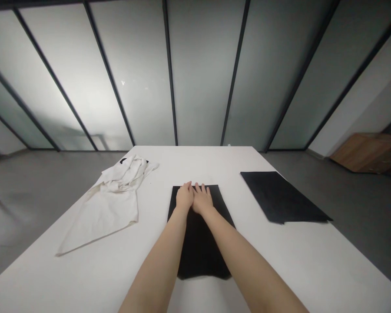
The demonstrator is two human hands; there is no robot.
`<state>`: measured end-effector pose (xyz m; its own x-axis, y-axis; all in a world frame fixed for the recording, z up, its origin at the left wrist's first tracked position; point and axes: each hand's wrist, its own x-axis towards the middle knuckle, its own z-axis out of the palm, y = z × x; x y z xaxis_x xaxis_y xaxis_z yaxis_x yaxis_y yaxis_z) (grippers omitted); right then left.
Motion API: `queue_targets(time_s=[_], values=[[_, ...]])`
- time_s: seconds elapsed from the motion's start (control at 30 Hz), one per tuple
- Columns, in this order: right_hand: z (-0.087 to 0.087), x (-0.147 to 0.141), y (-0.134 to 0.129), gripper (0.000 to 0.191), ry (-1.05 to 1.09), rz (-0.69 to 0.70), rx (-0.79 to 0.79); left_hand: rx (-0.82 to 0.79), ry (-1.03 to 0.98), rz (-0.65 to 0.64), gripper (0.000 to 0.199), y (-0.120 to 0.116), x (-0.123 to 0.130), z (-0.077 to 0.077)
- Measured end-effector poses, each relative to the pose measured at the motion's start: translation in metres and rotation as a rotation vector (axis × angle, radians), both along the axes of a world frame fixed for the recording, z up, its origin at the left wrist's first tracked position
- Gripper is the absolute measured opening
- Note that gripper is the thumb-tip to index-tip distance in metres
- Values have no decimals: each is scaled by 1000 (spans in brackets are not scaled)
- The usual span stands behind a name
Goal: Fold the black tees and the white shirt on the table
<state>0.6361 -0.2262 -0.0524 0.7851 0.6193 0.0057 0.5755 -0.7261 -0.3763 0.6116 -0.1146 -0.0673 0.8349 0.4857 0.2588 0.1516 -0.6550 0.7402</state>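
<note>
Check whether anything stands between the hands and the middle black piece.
Nothing visible does; the left hand and right hand rest on the middle black piece. The white cloth and other black piece lie to either side.

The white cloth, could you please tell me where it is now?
In the head view, the white cloth lies partly bunched on the left side of the table, left of the central black fabric.
</note>
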Motion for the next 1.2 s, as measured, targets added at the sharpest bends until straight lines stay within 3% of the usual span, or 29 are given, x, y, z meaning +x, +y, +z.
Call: queue_targets(time_s=[0.07, 0.2, 0.33, 0.4, 0.6, 0.8, 1.03, 1.2], values=[[3, 4, -5, 74, -33, 48, -145, 62, 50, -47, 37, -1, 0, 0], [5, 16, -16, 63, -40, 43, -155, 208, 135, -98, 45, -3, -3, 1], [3, 27, -28, 64, -52, -54, -154, 420, 351, -38, 58, -2, -7, 5], [2, 33, -34, 64, -53, -108, -152, 447, 435, 26, 61, 2, -8, 8], [-3, 47, -51, 62, -48, -296, -125, 404, 522, 218, 62, 29, -18, 10], [-11, 54, -58, 55, -78, -449, 74, 415, 395, 180, 47, 46, -31, 5], [-11, 64, -75, 25, -77, -338, 233, 285, 247, 50, 18, 59, -32, 4], [-15, 66, -90, 37, 22, -247, 590, -20, 70, 1, 25, 67, -31, -1]])
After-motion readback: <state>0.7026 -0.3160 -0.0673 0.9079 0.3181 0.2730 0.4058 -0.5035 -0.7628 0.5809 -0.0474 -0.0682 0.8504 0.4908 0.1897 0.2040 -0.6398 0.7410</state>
